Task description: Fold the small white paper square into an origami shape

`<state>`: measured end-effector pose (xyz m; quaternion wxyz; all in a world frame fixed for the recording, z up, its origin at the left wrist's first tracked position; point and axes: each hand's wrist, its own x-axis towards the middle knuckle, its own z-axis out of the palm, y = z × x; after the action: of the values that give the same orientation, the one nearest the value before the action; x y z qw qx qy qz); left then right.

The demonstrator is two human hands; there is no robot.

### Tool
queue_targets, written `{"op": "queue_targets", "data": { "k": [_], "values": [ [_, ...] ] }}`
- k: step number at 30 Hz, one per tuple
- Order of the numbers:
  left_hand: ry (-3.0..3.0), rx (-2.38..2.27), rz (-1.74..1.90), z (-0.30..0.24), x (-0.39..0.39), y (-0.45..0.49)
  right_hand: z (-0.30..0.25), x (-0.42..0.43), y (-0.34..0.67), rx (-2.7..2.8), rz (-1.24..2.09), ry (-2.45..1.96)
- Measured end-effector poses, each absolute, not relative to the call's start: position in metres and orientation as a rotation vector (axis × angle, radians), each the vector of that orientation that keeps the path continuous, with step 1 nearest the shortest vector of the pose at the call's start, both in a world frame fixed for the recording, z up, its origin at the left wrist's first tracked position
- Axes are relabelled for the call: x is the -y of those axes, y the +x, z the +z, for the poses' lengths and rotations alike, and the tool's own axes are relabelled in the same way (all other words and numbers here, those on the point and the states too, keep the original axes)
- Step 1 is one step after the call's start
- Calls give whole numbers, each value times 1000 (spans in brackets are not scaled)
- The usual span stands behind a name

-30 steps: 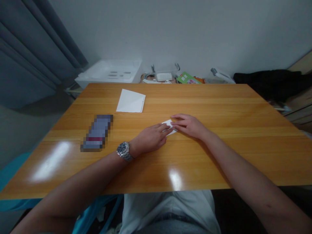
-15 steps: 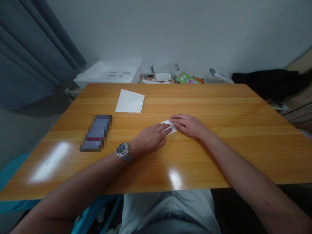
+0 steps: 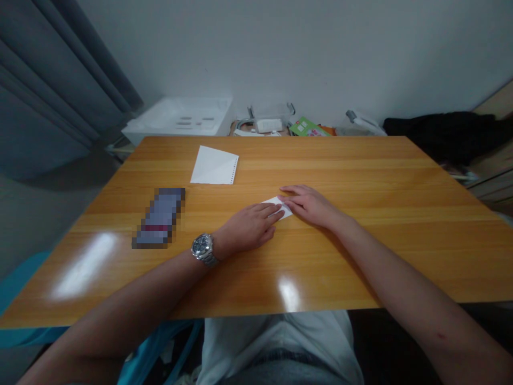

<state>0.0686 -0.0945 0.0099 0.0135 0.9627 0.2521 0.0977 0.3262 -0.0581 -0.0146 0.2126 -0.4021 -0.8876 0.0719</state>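
One white paper [image 3: 287, 213] | beneath left grip [image 3: 251, 225] — flat, unclenched | right grip [image 3: 310, 206] touching edge — pinch unclear

Glossy wooden table [image 3: 360, 171] | far left: white sheet [image 3: 214, 166], perforated edge | left: pixelated phone-like slab [image 3: 160, 216] | middle: small white paper [image 3: 287, 213]

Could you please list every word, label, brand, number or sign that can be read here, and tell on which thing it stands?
No text can be read.
Watch: dial markings too small.
Dark rectangular device: pixelated, unreadable.
Green printed item: pale marks, too small and blurred.
Loose white sheet: no writing visible.
White paper under the left hand: no writing visible on the uncovered part.
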Motion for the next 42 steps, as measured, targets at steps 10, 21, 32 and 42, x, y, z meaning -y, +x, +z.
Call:
{"op": "queue_targets", "data": {
  "k": [10, 21, 32, 42],
  "values": [
    [2915, -684, 250, 16, 88, 61, -14, 59, 326, 2441, 209, -1118],
    [2885, -654, 253, 11, 88, 60, -18, 53, 322, 2310, 223, -1133],
    [2962, -668, 264, 13, 84, 59, -16, 54, 324, 2359, 184, -1131],
    [2917, -823, 249, 12, 76, 49, -7, 61, 330, 2514, 72, -1141]
  ]
}}
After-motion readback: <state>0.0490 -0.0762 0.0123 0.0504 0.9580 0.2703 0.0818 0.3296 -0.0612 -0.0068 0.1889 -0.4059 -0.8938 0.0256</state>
